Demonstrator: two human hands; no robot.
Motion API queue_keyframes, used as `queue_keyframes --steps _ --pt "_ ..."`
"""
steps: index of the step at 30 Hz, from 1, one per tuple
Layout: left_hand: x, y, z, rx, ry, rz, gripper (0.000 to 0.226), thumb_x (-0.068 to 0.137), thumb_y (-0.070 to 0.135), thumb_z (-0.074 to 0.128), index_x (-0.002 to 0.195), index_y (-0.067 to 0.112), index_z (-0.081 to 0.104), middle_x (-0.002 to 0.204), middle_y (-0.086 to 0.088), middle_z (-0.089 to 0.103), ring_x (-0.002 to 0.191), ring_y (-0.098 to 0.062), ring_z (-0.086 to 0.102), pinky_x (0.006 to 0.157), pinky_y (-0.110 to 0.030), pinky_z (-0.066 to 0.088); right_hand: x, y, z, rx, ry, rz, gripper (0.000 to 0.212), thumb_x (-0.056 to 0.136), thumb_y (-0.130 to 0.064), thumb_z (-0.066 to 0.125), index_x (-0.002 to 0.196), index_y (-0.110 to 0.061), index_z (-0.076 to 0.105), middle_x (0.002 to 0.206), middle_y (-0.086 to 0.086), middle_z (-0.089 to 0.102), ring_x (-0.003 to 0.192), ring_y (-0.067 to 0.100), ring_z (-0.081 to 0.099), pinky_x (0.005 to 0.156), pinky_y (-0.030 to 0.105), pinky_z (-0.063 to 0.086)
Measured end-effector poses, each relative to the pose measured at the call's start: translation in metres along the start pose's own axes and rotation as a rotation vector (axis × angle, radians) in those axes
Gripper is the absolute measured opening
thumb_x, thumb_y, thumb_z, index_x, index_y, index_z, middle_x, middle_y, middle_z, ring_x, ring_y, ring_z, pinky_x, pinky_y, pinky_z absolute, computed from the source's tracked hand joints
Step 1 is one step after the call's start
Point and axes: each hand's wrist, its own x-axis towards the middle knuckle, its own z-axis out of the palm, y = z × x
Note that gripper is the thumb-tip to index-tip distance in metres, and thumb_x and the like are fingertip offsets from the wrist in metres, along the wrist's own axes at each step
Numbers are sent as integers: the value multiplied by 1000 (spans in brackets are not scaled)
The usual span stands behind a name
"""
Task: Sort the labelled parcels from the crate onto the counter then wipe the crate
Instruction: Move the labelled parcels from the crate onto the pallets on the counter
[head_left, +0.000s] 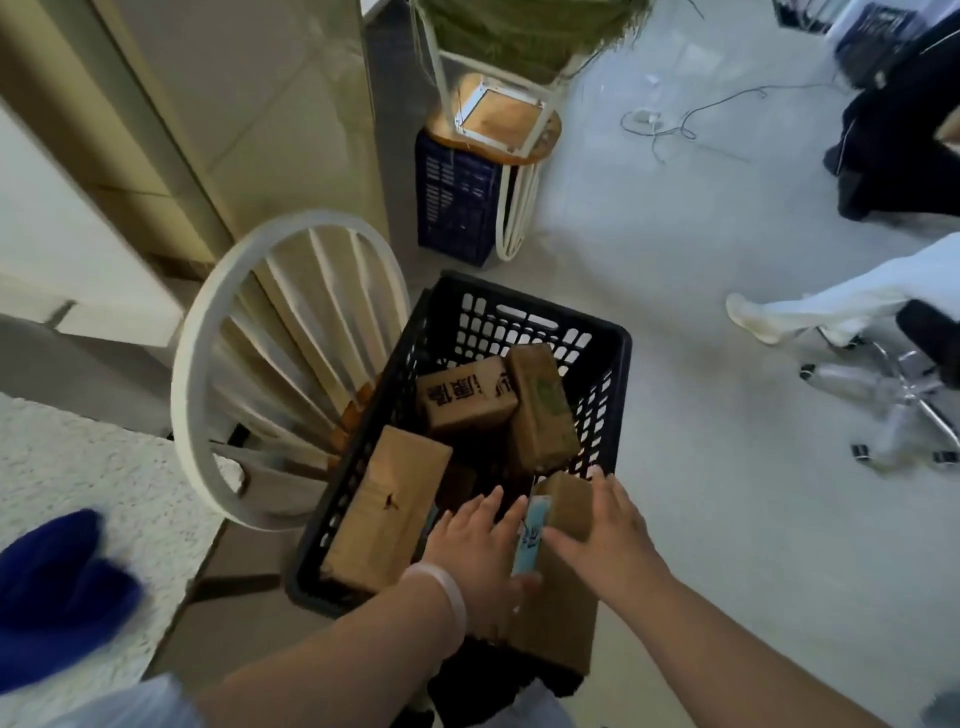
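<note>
Count: one black crate (415, 343), four brown parcels plain to see in it. A long one (389, 509) lies along the left wall. One with black print (465, 397) sits at the far end, with a third (540, 408) tilted beside it. The near parcel (563, 587) carries a blue label (527, 543) and stands at the near right corner. Something dark lies lower down between them; I cannot tell what.

Left grip (478, 545): released, fingers straight and flat against the labelled side. White band on that wrist. Right grip (608, 525): grasping the near parcel, thumb on the labelled face, fingers spread over its top.

Around: one white spindle chair (291, 364) stands between crate and speckled bench (78, 457). One blue cloth (57, 587) on the bench. One second blue crate (457, 202) further back, beside a round stool (498, 124). One office chair base (893, 405) on the right, and another person's white trouser leg (831, 306).
</note>
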Motion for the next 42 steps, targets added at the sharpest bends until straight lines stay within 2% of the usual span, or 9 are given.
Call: queue_keyframes --steps 7,10,15,21,25,30,34,39,42 --pt "15 10 15 -131 -100 -66 79 95 57 43 154 36 -5 164 9 -3 151 -20 1 122 -47 8 -12 11 17 127 13 37 105 87 -54 63 155 -27 -13 164 -8 -9 150 23 14 115 42 29" --pt "16 13 13 -252 -172 -31 77 96 51 47 155 36 0 163 6 11 148 -22 17 120 -47 20 -20 9 25 159 10 74 102 88 -55 62 156 -27 -9 164 -3 3 147 24 21 114 41 31" --pt "6 12 12 -605 -230 -52 71 98 25 49 153 44 9 150 2 34 113 -11 51 97 -30 44 -30 -1 33 225 17 113 101 87 -56 61 156 -27 -6 152 6 25 137 26 35 109 40 36" --pt "-15 1 -17 -937 -263 -79 69 94 2 46 150 39 28 156 -2 28 140 -21 31 119 -34 20 -39 -22 26 292 79 107 108 82 -55 69 156 -31 -6 151 5 26 137 26 34 110 43 37" --pt "-35 1 -38 -965 -255 8 67 96 0 42 151 34 25 154 -5 30 129 -15 34 102 -20 25 -49 -35 13 294 124 77 116 77 -48 77 156 -31 -6 149 6 27 136 26 35 108 44 40" --pt "-48 -11 -57 -908 -1 42 62 99 24 54 151 41 25 151 4 34 127 -14 43 108 -32 40 -56 -55 -13 473 158 27 102 82 -31 77 157 -31 8 152 5 29 139 25 34 103 40 44" --pt "-53 -29 -77 -660 289 18 78 89 46 63 150 49 15 156 11 23 141 -21 31 110 -48 39 -62 -72 -32 719 128 -31 88 86 -28 73 154 -39 18 144 -1 45 123 23 52 92 42 53" --pt "-68 -37 -98 -937 218 4 91 89 32 68 151 49 3 122 14 53 102 -7 61 69 -20 55 -70 -96 -41 934 65 -90 79 88 -25 70 151 -42 25 126 -4 60 105 21 65 87 47 58" --pt "-80 -38 -108 -902 294 71 91 90 24 68 152 47 5 108 24 50 92 -1 60 64 -17 55 -74 -109 -44 911 66 -109 76 89 -32 69 150 -42 24 121 -7 60 99 16 66 86 41 57"
